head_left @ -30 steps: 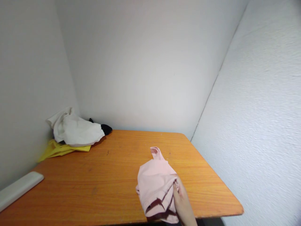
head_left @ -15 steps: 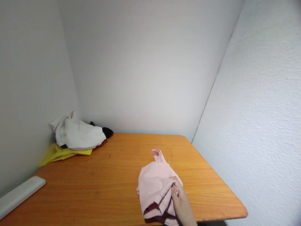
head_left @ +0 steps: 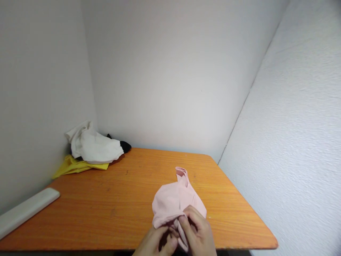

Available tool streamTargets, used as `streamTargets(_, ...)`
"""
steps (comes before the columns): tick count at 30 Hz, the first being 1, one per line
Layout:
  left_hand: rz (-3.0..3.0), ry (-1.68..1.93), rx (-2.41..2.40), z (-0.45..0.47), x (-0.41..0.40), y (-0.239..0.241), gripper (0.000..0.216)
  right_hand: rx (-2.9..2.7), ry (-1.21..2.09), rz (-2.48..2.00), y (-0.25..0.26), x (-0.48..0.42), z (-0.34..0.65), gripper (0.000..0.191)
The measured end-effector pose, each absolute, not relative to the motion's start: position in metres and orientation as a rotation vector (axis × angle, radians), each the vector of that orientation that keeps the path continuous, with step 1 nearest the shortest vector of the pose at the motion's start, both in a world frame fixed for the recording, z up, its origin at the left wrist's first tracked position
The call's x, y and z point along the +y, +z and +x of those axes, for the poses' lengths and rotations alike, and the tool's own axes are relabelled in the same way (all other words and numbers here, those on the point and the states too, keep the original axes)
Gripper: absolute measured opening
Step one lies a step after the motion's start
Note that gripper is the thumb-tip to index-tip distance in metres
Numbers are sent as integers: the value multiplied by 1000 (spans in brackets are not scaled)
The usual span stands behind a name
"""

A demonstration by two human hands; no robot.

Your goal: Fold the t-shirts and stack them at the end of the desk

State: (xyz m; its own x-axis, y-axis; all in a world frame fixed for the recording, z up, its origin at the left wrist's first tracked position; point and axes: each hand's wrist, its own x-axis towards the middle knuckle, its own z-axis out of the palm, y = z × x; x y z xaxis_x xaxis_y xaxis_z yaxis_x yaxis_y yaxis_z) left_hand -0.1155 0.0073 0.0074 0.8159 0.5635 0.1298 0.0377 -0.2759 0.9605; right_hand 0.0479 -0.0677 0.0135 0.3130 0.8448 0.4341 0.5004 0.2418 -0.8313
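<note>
Nearest to me, two bare hands meet at the near edge of one orange-brown, wood-grained table [head_left: 119, 213]. The left hand [head_left: 156, 242] is curled at the lower opening of a pale pink bundle of soft cloth [head_left: 170, 199]; folds hide some of its fingertips, so I cannot tell whether it grips. The right hand [head_left: 197, 230] pinches a gathered fold of the same cloth between thumb and fingers. The bundle, one in number, lies on the table's near part, with one narrow looped end [head_left: 182, 176] pointing away from me. In my judgement, the gathered edge is best worked with small finger movements: I would steady it with the right hand, separate the layers with the left, and let the cloth's body rest as an anchor, since a hard tug could drag the bundle off the edge.

Farther left lies one long, smooth white bar [head_left: 29, 211], cut off by the view. Beyond it I count one crumpled yellow cloth [head_left: 69, 166] under one rumpled white cloth [head_left: 102, 146]. Black material [head_left: 125, 146] shows around the latter; its pieces I cannot count. Three pale walls [head_left: 165, 71] stand behind and beside.
</note>
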Motion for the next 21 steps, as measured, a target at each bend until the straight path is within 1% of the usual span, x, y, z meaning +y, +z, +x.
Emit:
streamTargets(2,1740,694,653,-114,6,-3,61,-1433,400,-1332,18,-66,35,35)
streamTargets(4,1690,755,767,-115,6,-7,65,-1478,460,-1251,19,-64,25,38)
streamTargets(6,1643,787,776,-116,6,-6,68,-1459,510,-1193,17,-62,18,42)
streamTargets(8,1570,810,694,-116,5,-1,66,-1442,570,-1170,13,-62,16,42)
streamTargets(11,1477,790,593,-119,1,10,54,-1275,624,-1219,9,-66,21,38)
streamTargets(14,1541,829,618,-125,2,19,38,-993,639,-1276,9,-71,36,39)
streamTargets(17,1584,948,624,-132,15,24,25,-838,665,-1237,17,-78,61,40)
streamTargets(21,1423,1157,668,-143,38,27,17,-680,690,-1163,26,-98,102,42)
